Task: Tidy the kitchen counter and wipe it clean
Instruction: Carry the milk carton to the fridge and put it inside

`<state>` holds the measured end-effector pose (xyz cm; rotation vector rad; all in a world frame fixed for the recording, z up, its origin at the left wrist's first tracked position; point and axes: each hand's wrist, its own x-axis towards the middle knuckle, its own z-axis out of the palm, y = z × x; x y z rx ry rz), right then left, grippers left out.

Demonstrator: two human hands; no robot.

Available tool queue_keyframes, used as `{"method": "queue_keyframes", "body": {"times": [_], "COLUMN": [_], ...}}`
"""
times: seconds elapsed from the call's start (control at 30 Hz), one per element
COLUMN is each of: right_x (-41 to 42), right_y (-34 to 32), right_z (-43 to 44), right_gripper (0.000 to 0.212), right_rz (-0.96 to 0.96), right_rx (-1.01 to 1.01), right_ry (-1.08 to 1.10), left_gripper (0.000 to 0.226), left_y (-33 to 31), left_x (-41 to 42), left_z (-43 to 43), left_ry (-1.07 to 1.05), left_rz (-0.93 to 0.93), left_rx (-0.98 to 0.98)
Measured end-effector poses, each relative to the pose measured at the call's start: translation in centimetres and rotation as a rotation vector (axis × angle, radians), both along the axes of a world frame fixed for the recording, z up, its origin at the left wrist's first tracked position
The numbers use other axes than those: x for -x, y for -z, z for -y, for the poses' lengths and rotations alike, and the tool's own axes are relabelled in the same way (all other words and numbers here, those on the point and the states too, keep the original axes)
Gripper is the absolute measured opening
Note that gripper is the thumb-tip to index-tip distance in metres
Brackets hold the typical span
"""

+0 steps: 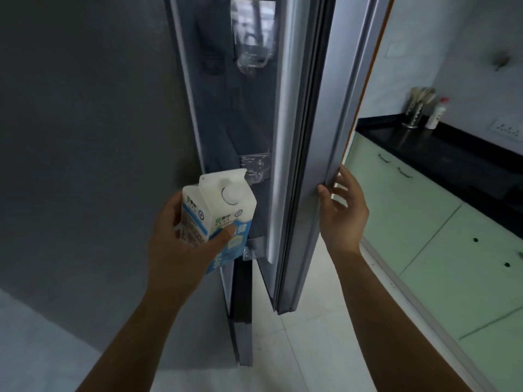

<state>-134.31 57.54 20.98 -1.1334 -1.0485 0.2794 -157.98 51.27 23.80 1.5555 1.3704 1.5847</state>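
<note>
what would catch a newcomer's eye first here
The white and blue milk carton at centre, gripped in the left hand before the open fridge. Right of it, the right hand holds the fridge door by its edge. Far right, a black counter carries a utensil holder.

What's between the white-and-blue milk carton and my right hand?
Head view: the open grey fridge door stands between the white-and-blue milk carton and right hand.

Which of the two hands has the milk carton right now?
The left hand grips the milk carton, thumb across its front. The right hand carries nothing; it grips the edge of the open fridge door.
</note>
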Motion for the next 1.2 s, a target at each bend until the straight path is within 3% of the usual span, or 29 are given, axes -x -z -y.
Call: {"method": "queue_keyframes", "body": {"times": [0.1, 0.23, 0.53, 0.67, 0.87, 1.07, 1.2], "right_x": [-2.1, -5.2, -14.8, -18.4, -21.2, -19.8, -20.7], "right_y": [-0.2, -0.9, -1.8, -2.8, -4.5, -5.1, -5.0], "right_z": [-0.4, -1.8, -5.7, -7.1, -8.1, -12.2, -15.8], "right_gripper": [0.054, 0.085, 0.084, 0.075, 0.055, 0.037, 0.027], "right_rz": [0.014, 0.072, 0.18, 0.244, 0.302, 0.625, 0.681], "right_rx": [0.046, 0.14, 0.21, 0.184, -0.025, 0.016, -0.012], "right_ry": [0.036, 0.08, 0.059, 0.035, -0.022, -0.329, -0.206], "left_gripper": [0.08, 0.075, 0.068, 0.069, 0.062, 0.064, 0.059], "left_y": [0.0, 0.3, 1.2, 0.8, 0.0, 0.3, 0.2], "left_x": [-2.7, -6.6, -15.8, -19.0, -21.8, -22.6, -22.9], "left_z": [-0.9, -2.2, -6.5, -8.4, -11.1, -14.5, -18.0], "left_ry": [0.026, 0.038, -0.001, -0.048, -0.099, -0.116, -0.09], "left_rz": [0.041, 0.047, 0.096, 0.085, 0.073, 0.065, 0.099], "left_rx": [0.005, 0.019, -0.005, -0.024, -0.036, -0.017, -0.018]}}
